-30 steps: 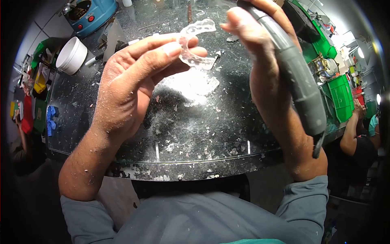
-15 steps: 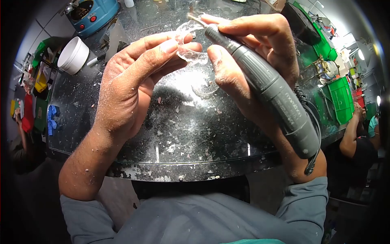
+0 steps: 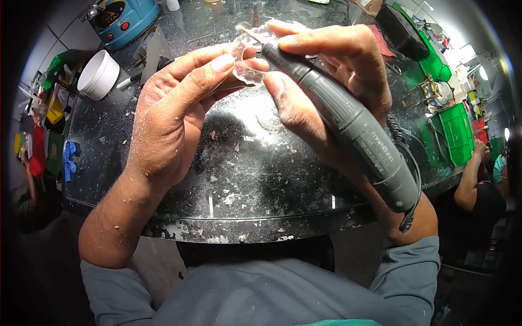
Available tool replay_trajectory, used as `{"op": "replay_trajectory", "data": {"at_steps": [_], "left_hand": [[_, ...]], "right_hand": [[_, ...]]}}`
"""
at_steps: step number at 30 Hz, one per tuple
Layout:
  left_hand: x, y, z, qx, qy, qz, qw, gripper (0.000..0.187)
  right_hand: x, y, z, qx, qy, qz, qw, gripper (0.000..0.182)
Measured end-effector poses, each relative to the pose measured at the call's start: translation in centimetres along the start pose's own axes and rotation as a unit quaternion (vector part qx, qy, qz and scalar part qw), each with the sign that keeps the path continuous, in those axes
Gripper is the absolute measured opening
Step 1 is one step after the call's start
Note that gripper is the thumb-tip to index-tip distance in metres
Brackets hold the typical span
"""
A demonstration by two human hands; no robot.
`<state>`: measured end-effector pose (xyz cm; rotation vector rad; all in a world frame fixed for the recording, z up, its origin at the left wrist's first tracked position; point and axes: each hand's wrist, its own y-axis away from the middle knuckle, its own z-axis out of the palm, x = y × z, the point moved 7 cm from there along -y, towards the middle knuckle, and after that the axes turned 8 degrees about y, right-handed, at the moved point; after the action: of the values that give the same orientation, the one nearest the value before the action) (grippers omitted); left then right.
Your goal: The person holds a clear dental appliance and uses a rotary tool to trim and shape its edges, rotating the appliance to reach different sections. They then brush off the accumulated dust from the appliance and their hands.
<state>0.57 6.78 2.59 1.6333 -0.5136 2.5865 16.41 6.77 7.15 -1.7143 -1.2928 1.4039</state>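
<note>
Between the thumb and fingers of my left hand is a clear, curved dental aligner, raised above the dark worktop. My right hand is wrapped round a grey rotary handpiece, thumb below and index finger along its top. The handpiece's bit points up and left, over the upper edge of the clear piece; whether it touches is hard to tell. White dust coats both hands. A coiled cord trails from the handpiece's rear end near my right wrist.
White and pink scraps litter the dark worktop. A white tub and a blue machine stand at the left. Green bins line the right side. Other people's arms show at both far edges.
My right hand and the handpiece have shifted slightly left, bringing the bit further over the clear piece. The clear piece has turned a little; my left hand stays nearly in place.
</note>
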Motion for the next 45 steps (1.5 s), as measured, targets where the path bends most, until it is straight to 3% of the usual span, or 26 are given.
{"op": "replay_trajectory", "data": {"at_steps": [1, 3, 6, 9, 11, 15, 18, 20, 24, 27, 32, 45], "left_hand": [[0.05, -0.01, 0.04, 0.0, 0.008, 0.001, 1.0, 0.038], [0.11, -0.05, 0.13, 0.0, 0.01, 0.003, 1.0, 0.038], [0.06, -0.08, 0.19, -0.007, 0.015, 0.002, 1.0, 0.038], [-0.05, -0.03, 0.11, -0.009, 0.014, 0.0, 1.0, 0.037], [-0.09, 0.01, 0.01, -0.003, 0.01, -0.002, 1.0, 0.037], [-0.08, 0.0, 0.14, 0.005, 0.017, -0.003, 1.0, 0.036], [-0.18, 0.04, -0.08, 0.014, 0.032, -0.003, 0.999, 0.036], [-0.24, 0.04, -0.26, 0.009, 0.037, -0.002, 0.999, 0.035], [-0.31, 0.05, -0.37, 0.011, 0.031, -0.002, 0.999, 0.034], [-0.22, 0.01, -0.19, 0.021, 0.042, 0.004, 0.999, 0.031], [-0.43, -0.08, -0.49, 0.009, 0.069, 0.001, 0.998, 0.028], [-0.19, -0.08, -0.31, 0.023, 0.026, 0.009, 0.999, 0.031]], "right_hand": [[0.17, 0.24, 0.28, -0.031, 0.079, -0.028, 0.996, 0.038], [0.26, 0.28, 0.54, -0.024, 0.057, -0.051, 0.997, 0.036], [0.43, 0.36, 0.28, 0.006, 0.052, -0.01, 0.999, 0.034], [-0.08, 0.38, 0.62, -0.023, 0.072, -0.056, 0.996, 0.036], [0.35, 0.5, 0.46, 0.008, 0.045, -0.017, 0.999, 0.038], [0.28, 0.54, 0.64, -0.029, 0.064, -0.06, 0.996, 0.039], [0.37, 0.45, 1.03, 0.002, 0.061, -0.041, 0.997, 0.039], [0.4, 0.42, 0.53, 0.081, 0.07, -0.072, 0.992, 0.036], [-0.31, 0.22, 0.72, 0.039, 0.095, -0.088, 0.991, 0.037], [-0.08, 0.25, 0.45, 0.075, 0.08, -0.028, 0.994, 0.036], [-0.17, 0.13, 0.69, 0.058, 0.107, -0.092, 0.988, 0.032], [-0.05, 0.26, 0.57, 0.081, 0.083, -0.089, 0.989, 0.031]]}}
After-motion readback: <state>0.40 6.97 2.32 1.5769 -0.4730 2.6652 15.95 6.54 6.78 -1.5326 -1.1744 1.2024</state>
